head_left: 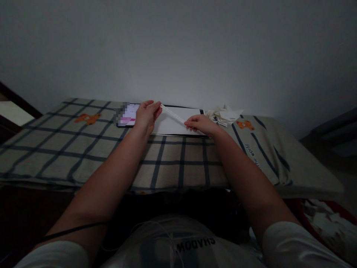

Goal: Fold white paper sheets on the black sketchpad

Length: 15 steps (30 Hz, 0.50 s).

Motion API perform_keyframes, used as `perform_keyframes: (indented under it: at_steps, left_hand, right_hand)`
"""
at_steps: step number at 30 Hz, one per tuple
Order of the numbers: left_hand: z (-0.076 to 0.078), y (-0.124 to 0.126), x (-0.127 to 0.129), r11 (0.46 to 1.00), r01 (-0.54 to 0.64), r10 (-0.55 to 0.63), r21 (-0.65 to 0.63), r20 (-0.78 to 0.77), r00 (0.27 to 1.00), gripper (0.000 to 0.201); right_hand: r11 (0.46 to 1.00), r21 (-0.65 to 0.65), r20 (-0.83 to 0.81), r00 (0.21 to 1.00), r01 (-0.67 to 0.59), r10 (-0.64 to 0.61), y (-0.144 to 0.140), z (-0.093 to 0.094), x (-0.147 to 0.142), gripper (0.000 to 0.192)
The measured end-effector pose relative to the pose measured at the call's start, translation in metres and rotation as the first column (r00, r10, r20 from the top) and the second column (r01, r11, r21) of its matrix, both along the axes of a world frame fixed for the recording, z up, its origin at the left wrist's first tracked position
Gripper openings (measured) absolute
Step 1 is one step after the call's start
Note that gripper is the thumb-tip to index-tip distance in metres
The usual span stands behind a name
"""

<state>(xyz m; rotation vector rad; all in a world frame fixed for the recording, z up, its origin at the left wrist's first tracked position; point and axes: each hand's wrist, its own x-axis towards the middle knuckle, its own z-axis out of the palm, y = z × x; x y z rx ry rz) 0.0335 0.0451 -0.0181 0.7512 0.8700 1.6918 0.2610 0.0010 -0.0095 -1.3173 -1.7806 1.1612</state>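
My left hand (pixel 146 115) pinches the far end of a narrow white paper strip (pixel 173 115). My right hand (pixel 201 124) holds the strip's near end against a white sheet (pixel 181 121) that lies on a dark board. The strip slants from upper left to lower right between the two hands. A phone (pixel 128 114) with a lit pink and white screen lies just left of my left hand.
A checked cloth (pixel 83 149) with small orange bear prints covers the surface. A heap of folded white paper pieces (pixel 224 114) sits right of the sheet. More paper scraps (pixel 326 219) lie low at the right. A plain wall (pixel 178 48) stands behind.
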Motion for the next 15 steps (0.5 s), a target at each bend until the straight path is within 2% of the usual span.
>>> perform_keyframes:
  at_steps: [4, 11, 15]
  left_hand:
    - [-0.001, 0.001, -0.001, 1.000, 0.001, -0.001, -0.002, -0.004, 1.000, 0.028]
    - [-0.002, 0.001, -0.001, 0.996, -0.085, 0.085, 0.013, -0.035, 0.996, 0.034]
    - [-0.002, 0.004, -0.004, 0.997, -0.064, 0.063, -0.049, -0.034, 0.997, 0.035]
  right_hand:
    - [1.000, 0.000, 0.005, 1.000, 0.007, -0.007, 0.000, 0.000, 0.000, 0.023]
    - [1.000, 0.004, 0.000, 1.000, -0.012, 0.012, 0.004, -0.005, 0.003, 0.020]
    - [1.000, 0.011, 0.026, 1.000, 0.006, -0.006, 0.010, -0.011, 0.006, 0.021]
